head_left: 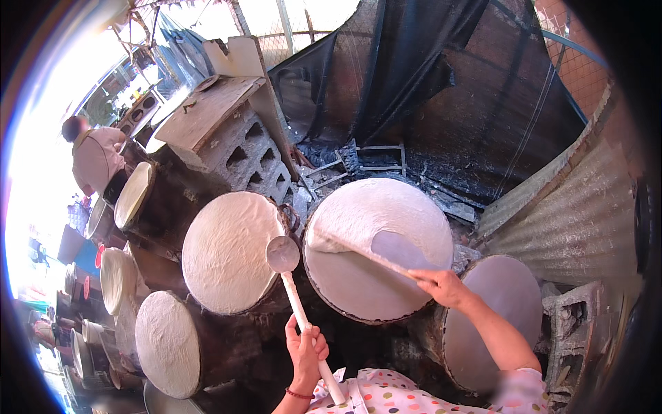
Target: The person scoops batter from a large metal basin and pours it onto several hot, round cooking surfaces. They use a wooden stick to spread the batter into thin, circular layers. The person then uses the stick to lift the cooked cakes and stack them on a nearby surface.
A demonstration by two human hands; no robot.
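Note:
My left hand (pixel 307 350) is wrapped round the long pale handle of a ladle (pixel 283 254). The ladle's round bowl is over the right edge of a pan (pixel 231 252) covered in a white layer. My right hand (pixel 443 286) grips the end of a thin, light stick (pixel 376 258), which reaches left across a large round griddle (pixel 358 286). White batter (pixel 386 196) coats the griddle's far part and left side. Nearer me its surface is smooth and grey, and a grey oval shows beyond the stick. The stick's far end merges with the white layer.
A bare grey griddle (pixel 496 317) stands at my right, beside grey blocks (pixel 576 324). More white-topped drums (pixel 167 345) line the left. Hollow blocks (pixel 255 155), a dark tarp (pixel 441 83) and a corrugated sheet (pixel 572 221) lie beyond. Another person (pixel 96 159) is far left.

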